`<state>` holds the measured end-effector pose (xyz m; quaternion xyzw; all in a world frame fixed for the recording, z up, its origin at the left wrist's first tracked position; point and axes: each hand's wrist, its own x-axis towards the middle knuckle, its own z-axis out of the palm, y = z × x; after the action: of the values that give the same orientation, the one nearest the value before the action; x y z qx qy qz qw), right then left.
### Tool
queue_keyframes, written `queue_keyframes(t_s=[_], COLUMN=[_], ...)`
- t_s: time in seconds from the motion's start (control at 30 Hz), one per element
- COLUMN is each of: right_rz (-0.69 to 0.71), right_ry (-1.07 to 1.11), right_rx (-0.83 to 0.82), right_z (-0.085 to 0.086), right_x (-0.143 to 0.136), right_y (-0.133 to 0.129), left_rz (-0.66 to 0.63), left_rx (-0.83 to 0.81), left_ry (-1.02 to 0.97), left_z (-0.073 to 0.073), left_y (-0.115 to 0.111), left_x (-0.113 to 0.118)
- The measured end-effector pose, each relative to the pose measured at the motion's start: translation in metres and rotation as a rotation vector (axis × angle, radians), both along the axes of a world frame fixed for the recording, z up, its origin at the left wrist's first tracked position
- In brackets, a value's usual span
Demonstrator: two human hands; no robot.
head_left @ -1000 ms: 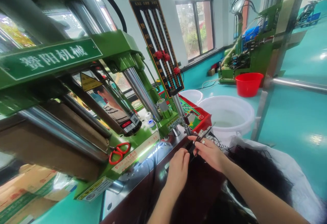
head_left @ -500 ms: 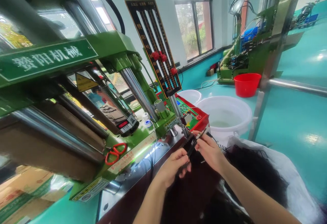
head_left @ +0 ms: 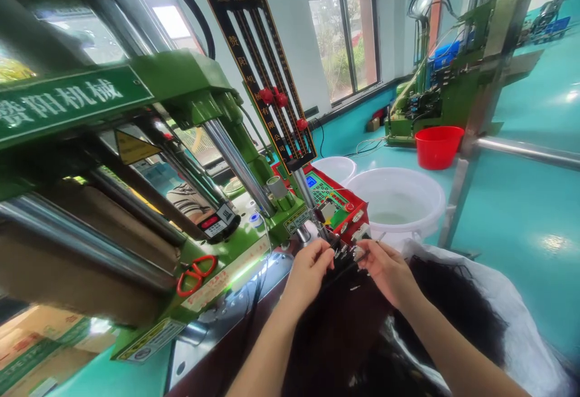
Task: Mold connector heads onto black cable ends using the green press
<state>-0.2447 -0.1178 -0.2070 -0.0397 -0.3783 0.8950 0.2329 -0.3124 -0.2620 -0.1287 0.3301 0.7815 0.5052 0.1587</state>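
My left hand (head_left: 312,267) is closed at the near side of the small metal fittings, its fingers pinched on a dark piece that is too small to name. To its right, my right hand (head_left: 385,267) has its fingers pinched around a thin metal tool (head_left: 381,237), whose tip cannot be made out. Between the two hands lie small dark and silvery parts (head_left: 345,252). A dark red-brown tabletop (head_left: 335,330) spreads below both hands. Beyond them stands a red control box (head_left: 357,213) with a green keypad panel.
A green press (head_left: 190,83) fills the left, with red-handled scissors (head_left: 197,275) on its base. Black fibres (head_left: 457,306) lie in a white bag (head_left: 521,324) at right. Farther off are a white tub (head_left: 399,203) and a red bucket (head_left: 438,146). A person's striped sleeve (head_left: 188,200) shows behind the press.
My hands have moved apart; the left shifted slightly up and left, the right rightward. The view has swung a little, so the press sits farther left.
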Motion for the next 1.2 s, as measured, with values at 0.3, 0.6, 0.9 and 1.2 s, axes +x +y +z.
queue_keyframes(t_s=[0.3,0.6,0.9,1.2], right_rz=[0.224,-0.105,0.209,0.145], right_ry=[-0.013,-0.039,-0.140,-0.340], right_rx=[0.156,-0.018,0.080,0.227], right_z=[0.000,-0.005,-0.025,-0.056], right_x=[0.008,0.002,0.022,0.054], right_y=[0.010,0.006,0.031,0.038], left_rz=[-0.209,-0.143,-0.271,0.066], left_rx=[0.050,0.075,-0.073,-0.484], left_ry=[-0.199,-0.312,-0.266,0.603], left_z=[-0.025,-0.029,-0.060,-0.077], left_y=[0.029,0.031,0.037,0.013], left_x=[0.012,0.011,0.032,0.009])
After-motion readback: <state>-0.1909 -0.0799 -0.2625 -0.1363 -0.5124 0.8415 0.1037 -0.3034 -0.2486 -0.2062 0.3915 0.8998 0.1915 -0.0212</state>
